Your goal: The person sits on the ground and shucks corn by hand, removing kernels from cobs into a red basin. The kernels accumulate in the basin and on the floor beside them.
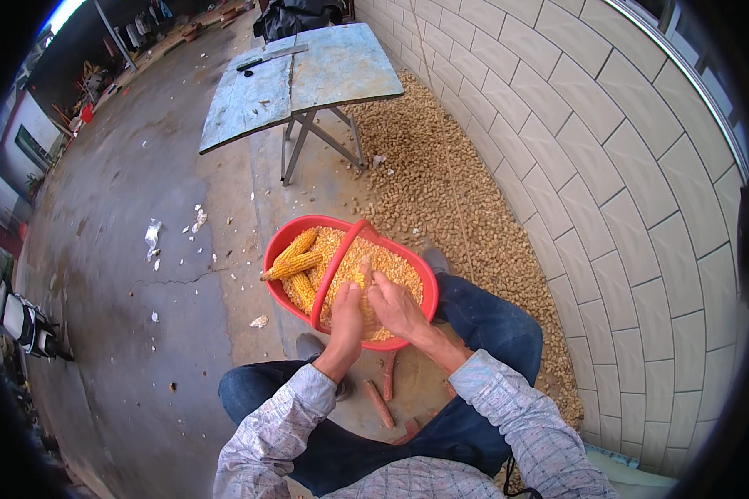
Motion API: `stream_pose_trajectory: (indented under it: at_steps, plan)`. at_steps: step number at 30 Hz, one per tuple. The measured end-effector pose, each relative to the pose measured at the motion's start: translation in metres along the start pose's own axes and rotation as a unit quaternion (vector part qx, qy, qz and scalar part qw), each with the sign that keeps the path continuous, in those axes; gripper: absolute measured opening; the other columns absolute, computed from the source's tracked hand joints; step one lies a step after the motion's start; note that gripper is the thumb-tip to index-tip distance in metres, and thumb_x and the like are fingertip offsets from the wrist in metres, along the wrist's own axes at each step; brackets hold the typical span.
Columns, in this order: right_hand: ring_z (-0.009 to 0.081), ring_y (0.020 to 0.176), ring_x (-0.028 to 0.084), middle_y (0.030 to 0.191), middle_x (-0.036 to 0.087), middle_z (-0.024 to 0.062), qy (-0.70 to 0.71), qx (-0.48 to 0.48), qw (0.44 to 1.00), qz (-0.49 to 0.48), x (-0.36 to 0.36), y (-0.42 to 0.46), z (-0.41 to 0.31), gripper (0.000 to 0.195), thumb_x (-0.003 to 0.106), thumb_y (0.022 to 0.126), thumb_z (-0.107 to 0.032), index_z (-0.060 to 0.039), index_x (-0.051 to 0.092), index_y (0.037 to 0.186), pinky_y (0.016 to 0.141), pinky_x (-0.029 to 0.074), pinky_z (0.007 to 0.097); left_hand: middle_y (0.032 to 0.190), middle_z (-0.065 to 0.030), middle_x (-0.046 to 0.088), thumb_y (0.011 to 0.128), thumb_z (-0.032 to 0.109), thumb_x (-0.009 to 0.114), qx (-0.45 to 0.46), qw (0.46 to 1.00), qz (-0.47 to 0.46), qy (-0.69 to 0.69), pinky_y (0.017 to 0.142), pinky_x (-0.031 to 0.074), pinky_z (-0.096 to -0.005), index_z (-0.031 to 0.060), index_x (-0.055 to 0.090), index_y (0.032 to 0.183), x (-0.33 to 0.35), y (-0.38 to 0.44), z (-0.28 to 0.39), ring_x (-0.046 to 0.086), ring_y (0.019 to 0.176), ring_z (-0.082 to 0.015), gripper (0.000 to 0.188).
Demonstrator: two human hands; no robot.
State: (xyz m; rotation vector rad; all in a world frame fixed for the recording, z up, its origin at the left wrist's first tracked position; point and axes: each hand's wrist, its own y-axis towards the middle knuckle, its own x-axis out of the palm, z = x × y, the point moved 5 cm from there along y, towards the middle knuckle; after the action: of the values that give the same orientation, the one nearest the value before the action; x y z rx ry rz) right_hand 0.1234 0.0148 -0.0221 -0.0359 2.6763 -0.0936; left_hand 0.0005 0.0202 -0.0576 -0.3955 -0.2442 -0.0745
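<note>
Between my knees stands a red plastic basket (pixel 431 298) with an arched handle (pixel 335 269). Loose corn kernels (pixel 332 240) fill much of it. Several ears of corn (pixel 294 266) with kernels on them lie at its left end. Above the kernels, right of the handle, I hold a partly stripped corn cob (pixel 366 268). My left hand (pixel 347 315) grips it from the left, and my right hand (pixel 394 302) presses on it from the right with bent fingers. The cob's lower part is mostly hidden by my hands.
Bare corncobs (pixel 379 404) lie on the concrete between my feet. Peanuts in their shells (pixel 437 181) are spread along the tiled wall (pixel 574 137) at right. A worn blue folding table (pixel 343 68) stands ahead, bearing a knife (pixel 272 57). Plastic litter (pixel 153 236) lies at left.
</note>
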Motion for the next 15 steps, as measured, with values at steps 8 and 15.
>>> stream_pose_trajectory:
  at_steps: [8, 15]
  plan:
    - [0.0417, 0.071, 0.066, 0.079, 0.066, 0.0254, 0.065, -0.015, 0.998, -0.003, 0.004, 0.005, -0.010, 0.037, 0.050, 0.101, -0.033, 0.0005, 0.054, 0.115, 0.063, 0.049, 0.0503, 0.101, -0.0044, 0.056, 0.108, 0.027, 0.036, -0.082, 0.995, -0.002, -0.061, 0.087, 0.045, -0.0313, 0.0036, 0.057, 0.114, -0.003, 0.002, -0.002, 0.052, 0.096, -0.0137, 0.032]
    - [0.0330, 0.070, 0.066, 0.076, 0.064, 0.0219, 0.035, 0.007, 0.999, -0.033, 0.007, 0.000, -0.004, 0.031, 0.053, 0.100, -0.027, -0.0002, 0.057, 0.114, 0.062, 0.048, 0.0443, 0.109, -0.0101, 0.061, 0.107, 0.031, 0.042, 0.045, 0.994, 0.059, 0.082, 0.097, 0.043, -0.0340, -0.0010, 0.059, 0.116, -0.006, 0.010, -0.015, 0.054, 0.101, -0.0184, 0.038]
